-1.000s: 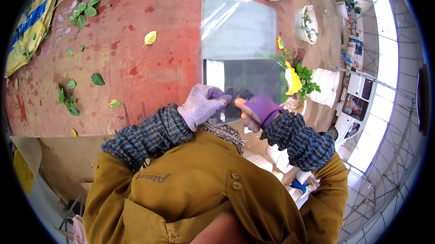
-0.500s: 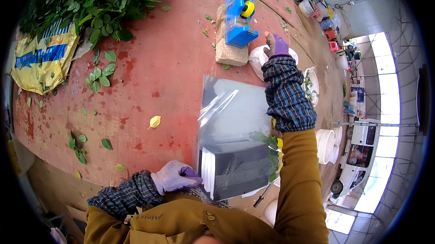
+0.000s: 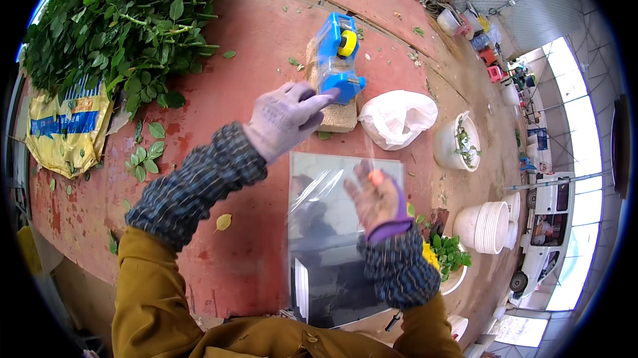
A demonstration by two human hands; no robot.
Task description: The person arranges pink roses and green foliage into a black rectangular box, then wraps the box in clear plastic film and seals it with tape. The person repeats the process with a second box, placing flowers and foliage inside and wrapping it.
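A blue tape dispenser with a yellow-cored roll of clear tape sits on a tan brick-like block. My left hand, in a pale lavender glove, reaches to the dispenser's near end with fingers stretched out. My right hand wears a purple glove with bare fingertips. It is palm up over the clear plastic sleeves, its fingers apart and somewhat blurred, with an orange-pink spot at one tip. Beneath the clear plastic's near part lies a dark block with white edges.
Leafy green stems are heaped on a yellow bag at the far left. To the right stand a white plastic bag, a white bucket with leaves inside, and stacked white buckets. Loose leaves dot the red tabletop.
My left hand has risen from the plastic sleeves' near edge to the tape dispenser. My right hand has come back toward me from beside the white bag and turned palm up. The view has shifted.
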